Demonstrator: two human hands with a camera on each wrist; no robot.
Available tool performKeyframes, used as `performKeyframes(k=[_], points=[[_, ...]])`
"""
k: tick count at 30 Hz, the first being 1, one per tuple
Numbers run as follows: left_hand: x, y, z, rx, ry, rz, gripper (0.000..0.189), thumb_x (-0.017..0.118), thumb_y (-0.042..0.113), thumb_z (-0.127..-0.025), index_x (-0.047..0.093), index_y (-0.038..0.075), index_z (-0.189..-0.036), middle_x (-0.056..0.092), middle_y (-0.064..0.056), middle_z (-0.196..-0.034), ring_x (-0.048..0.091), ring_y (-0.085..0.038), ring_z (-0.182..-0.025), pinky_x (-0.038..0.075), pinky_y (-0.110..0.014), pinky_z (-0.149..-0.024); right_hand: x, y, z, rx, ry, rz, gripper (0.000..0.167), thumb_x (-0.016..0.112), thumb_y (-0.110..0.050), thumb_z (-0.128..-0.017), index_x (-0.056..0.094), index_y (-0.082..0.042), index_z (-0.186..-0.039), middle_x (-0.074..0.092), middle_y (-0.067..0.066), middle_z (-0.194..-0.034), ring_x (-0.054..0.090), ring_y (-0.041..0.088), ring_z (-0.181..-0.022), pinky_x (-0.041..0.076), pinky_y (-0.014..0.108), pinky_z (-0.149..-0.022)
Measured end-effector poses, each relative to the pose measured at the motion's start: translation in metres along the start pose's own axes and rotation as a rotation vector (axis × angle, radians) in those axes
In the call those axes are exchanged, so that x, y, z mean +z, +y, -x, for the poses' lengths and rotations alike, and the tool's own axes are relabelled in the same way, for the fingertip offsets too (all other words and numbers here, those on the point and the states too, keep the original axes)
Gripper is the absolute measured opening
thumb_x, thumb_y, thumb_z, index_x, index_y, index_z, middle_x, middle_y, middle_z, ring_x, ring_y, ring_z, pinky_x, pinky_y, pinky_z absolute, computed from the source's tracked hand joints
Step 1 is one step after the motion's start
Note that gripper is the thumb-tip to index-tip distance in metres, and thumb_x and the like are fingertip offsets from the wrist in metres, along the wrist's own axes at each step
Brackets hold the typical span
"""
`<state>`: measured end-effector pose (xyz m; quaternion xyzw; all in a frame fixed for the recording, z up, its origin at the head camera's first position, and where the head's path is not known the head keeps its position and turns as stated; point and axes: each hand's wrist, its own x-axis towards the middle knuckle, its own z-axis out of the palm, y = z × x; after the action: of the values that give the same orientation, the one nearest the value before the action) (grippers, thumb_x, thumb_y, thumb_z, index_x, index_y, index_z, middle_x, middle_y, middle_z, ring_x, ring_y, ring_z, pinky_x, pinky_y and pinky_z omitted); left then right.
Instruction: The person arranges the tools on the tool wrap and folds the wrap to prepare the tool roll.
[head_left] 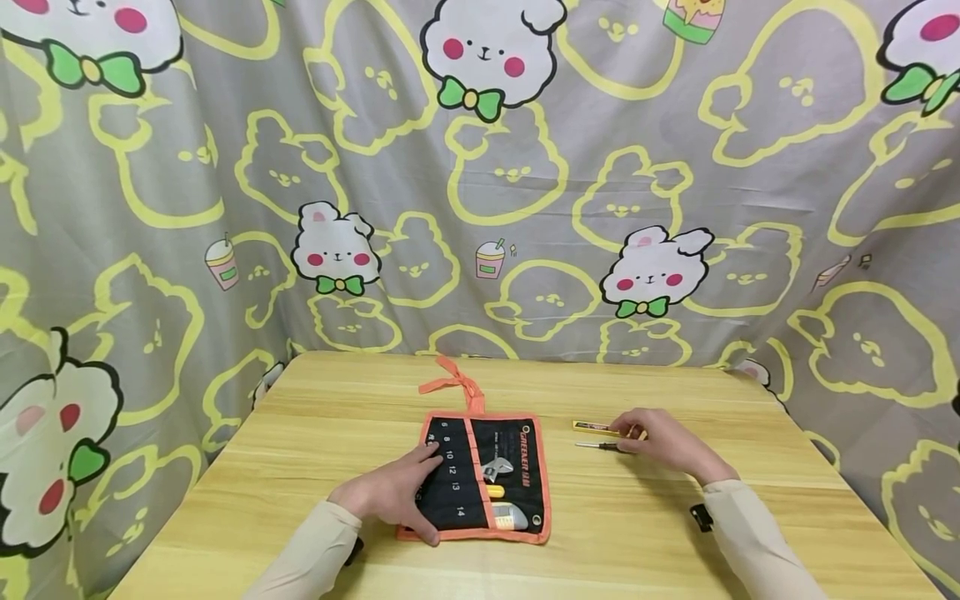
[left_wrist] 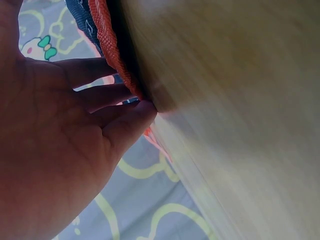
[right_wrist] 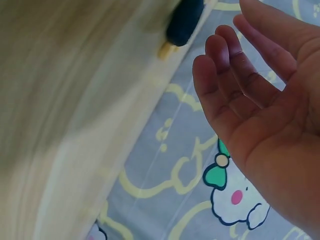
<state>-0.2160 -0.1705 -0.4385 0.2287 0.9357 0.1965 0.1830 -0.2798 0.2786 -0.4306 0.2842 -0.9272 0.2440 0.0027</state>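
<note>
A black tool pouch (head_left: 517, 446) with orange trim lies spread on the table. My left hand (head_left: 397, 487) rests on its left side, fingers fairly straight; the left wrist view has them reaching past the orange trim (left_wrist: 107, 37). From its pockets show an adjustable wrench (head_left: 498, 469), a yellow handle (head_left: 496, 492) and a grey tool (head_left: 512, 517) with a yellowish face. To the right, my right hand (head_left: 660, 437) hovers by a screwdriver (head_left: 611, 447) and a flat yellow item (head_left: 592, 427) with dark print. In the right wrist view, loosely bent fingers stay apart from the dark handle (right_wrist: 185, 22).
The pouch's orange tie strap (head_left: 468, 387) stretches toward the back of the wooden table (head_left: 315, 400). A grey curtain (head_left: 517, 208) with yellow outlines and cartoon bears hangs behind the table and along both sides.
</note>
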Motion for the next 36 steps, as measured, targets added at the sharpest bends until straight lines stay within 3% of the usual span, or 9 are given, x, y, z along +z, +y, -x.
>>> performKeyframes(k=[24,36], points=[[0.000,0.001,0.001,-0.003,0.002,0.001,0.116,0.094,0.050,-0.067,0.039,0.000,-0.155,0.021,-0.017,-0.169,0.023,-0.039,-0.155,0.031,-0.056,-0.121,0.008,0.013,0.004,-0.021,-0.028,0.016,0.020,0.077,-0.005,-0.088,0.076,-0.005,-0.109,0.072,-0.001,-0.095,0.062,0.007,-0.082,0.054,0.028,-0.071],[0.000,0.001,0.001,-0.005,-0.001,0.002,0.115,0.094,0.050,-0.067,0.040,0.001,-0.155,0.021,-0.016,-0.169,0.024,-0.038,-0.155,0.032,-0.056,-0.120,0.010,0.011,0.003,-0.039,-0.049,0.017,0.020,0.075,0.004,-0.085,0.076,-0.006,-0.103,0.074,0.001,-0.095,0.067,0.017,-0.084,0.056,0.031,-0.074]])
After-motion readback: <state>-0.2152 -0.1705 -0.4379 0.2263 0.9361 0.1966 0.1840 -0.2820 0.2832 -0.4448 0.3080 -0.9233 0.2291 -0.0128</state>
